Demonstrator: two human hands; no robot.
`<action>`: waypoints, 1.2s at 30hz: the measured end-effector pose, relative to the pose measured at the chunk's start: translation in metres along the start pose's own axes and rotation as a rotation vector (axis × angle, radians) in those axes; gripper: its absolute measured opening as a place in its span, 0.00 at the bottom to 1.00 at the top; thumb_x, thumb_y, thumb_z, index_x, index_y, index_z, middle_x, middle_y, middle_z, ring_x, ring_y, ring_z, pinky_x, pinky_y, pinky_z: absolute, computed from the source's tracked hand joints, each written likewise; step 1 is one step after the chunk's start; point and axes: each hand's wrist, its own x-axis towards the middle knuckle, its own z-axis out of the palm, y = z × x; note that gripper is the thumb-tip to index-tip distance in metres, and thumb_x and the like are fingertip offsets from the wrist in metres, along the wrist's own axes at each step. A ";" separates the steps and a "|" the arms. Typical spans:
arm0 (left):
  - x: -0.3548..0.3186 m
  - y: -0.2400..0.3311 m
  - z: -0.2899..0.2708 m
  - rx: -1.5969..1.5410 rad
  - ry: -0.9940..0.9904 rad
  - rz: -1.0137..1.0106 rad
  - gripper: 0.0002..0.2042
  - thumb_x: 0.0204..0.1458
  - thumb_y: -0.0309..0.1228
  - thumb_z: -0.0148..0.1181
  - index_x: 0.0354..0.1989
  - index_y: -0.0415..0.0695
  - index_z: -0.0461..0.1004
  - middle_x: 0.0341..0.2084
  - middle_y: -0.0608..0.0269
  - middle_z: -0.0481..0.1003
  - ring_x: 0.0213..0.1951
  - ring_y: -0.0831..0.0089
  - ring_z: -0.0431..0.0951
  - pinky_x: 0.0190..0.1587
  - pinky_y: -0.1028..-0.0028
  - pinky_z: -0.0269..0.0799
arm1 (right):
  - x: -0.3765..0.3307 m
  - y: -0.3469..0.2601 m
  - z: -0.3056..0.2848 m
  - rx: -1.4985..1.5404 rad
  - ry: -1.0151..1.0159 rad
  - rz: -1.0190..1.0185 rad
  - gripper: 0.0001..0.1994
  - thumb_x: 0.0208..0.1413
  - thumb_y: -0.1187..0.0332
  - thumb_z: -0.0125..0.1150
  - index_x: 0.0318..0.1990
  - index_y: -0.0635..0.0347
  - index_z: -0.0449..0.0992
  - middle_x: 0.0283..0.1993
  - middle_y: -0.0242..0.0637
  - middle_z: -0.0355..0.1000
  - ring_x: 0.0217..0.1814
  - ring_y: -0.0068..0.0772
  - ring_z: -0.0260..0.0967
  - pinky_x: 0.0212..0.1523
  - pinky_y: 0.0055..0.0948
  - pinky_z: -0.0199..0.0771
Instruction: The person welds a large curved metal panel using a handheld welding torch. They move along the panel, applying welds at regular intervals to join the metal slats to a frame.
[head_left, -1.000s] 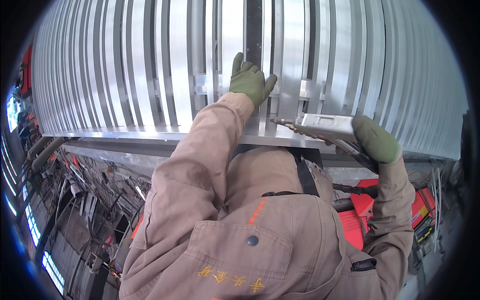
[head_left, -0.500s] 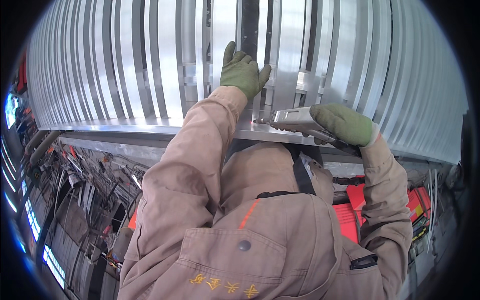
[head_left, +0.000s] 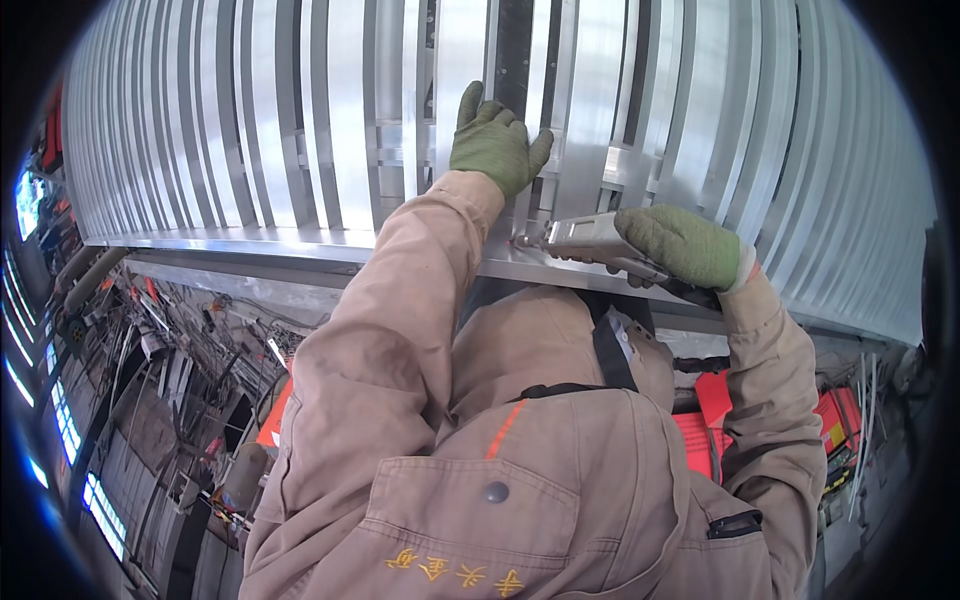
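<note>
A: Start with the biggest thing there.

B: The tall ribbed wall of bright silvery aluminium profiles [head_left: 300, 120], standing upright on a flat metal ledge [head_left: 250, 245]. It looks stiff and heavy, not something a hand would shift. The faces are smooth and shiny, so I'd judge them slippery under a glove, and the fin edges look thin and possibly sharp.

A: Where are the hands?

B: The left hand [head_left: 495, 140], in a green work glove, lies spread flat against one upright profile beside a dark vertical gap [head_left: 515, 50], fingers wide, gripping nothing. The right hand [head_left: 685, 245], gloved the same, is wrapped around a grey metal hand tool [head_left: 585, 238] with its nose pointing left at the foot of that profile, just above the ledge.

A: How does the tool handle?

B: Rigid, light enough for one hand I'd say; the body is the place to hold it, as it is held.

A: Room to move?

B: Tight between the fins. Below the ledge the view drops away to pipes and clutter [head_left: 150, 400] far down, so anything let go would likely be lost.
</note>
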 end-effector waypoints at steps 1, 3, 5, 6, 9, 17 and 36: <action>0.000 0.000 0.000 0.000 -0.013 -0.006 0.36 0.79 0.58 0.39 0.51 0.43 0.92 0.52 0.58 0.87 0.73 0.63 0.75 0.91 0.52 0.28 | -0.001 -0.004 0.000 -0.007 -0.004 0.008 0.33 0.83 0.37 0.51 0.57 0.63 0.86 0.43 0.40 0.84 0.44 0.28 0.82 0.42 0.33 0.82; 0.001 0.001 -0.003 0.000 -0.041 -0.014 0.36 0.79 0.58 0.39 0.51 0.43 0.92 0.52 0.58 0.88 0.73 0.64 0.75 0.91 0.52 0.28 | -0.004 -0.014 0.003 -0.106 0.041 0.074 0.29 0.84 0.43 0.52 0.62 0.63 0.84 0.51 0.46 0.84 0.50 0.35 0.83 0.47 0.37 0.85; 0.000 0.002 -0.006 -0.012 -0.032 -0.018 0.34 0.78 0.57 0.43 0.47 0.44 0.93 0.53 0.58 0.88 0.71 0.63 0.76 0.91 0.53 0.30 | -0.008 -0.023 0.005 -0.172 0.038 0.095 0.25 0.85 0.50 0.53 0.67 0.63 0.81 0.58 0.51 0.82 0.57 0.43 0.84 0.53 0.41 0.86; 0.000 0.002 -0.006 -0.018 -0.028 -0.020 0.33 0.78 0.56 0.45 0.45 0.44 0.94 0.54 0.59 0.89 0.71 0.63 0.77 0.91 0.53 0.31 | -0.011 -0.028 0.005 -0.188 0.012 0.084 0.23 0.85 0.54 0.53 0.70 0.63 0.79 0.62 0.53 0.81 0.60 0.48 0.83 0.57 0.43 0.86; 0.001 0.001 -0.003 -0.004 0.000 -0.005 0.33 0.78 0.56 0.46 0.44 0.44 0.94 0.50 0.59 0.89 0.70 0.63 0.77 0.91 0.53 0.31 | -0.012 -0.030 0.005 -0.189 -0.029 0.079 0.21 0.85 0.62 0.52 0.75 0.62 0.75 0.67 0.55 0.79 0.62 0.56 0.82 0.63 0.45 0.86; 0.001 -0.001 -0.002 -0.010 -0.036 0.001 0.35 0.78 0.57 0.41 0.50 0.40 0.92 0.54 0.52 0.88 0.74 0.61 0.75 0.91 0.50 0.28 | -0.002 0.006 0.003 -0.029 0.010 -0.063 0.37 0.81 0.33 0.52 0.72 0.60 0.81 0.48 0.33 0.81 0.45 0.25 0.75 0.45 0.31 0.83; 0.002 -0.010 0.012 -0.024 0.028 -0.010 0.35 0.77 0.58 0.43 0.52 0.40 0.91 0.57 0.52 0.87 0.74 0.62 0.76 0.91 0.50 0.30 | -0.008 0.015 0.003 -0.026 0.057 -0.076 0.34 0.82 0.38 0.53 0.74 0.60 0.80 0.55 0.34 0.84 0.48 0.25 0.76 0.48 0.32 0.82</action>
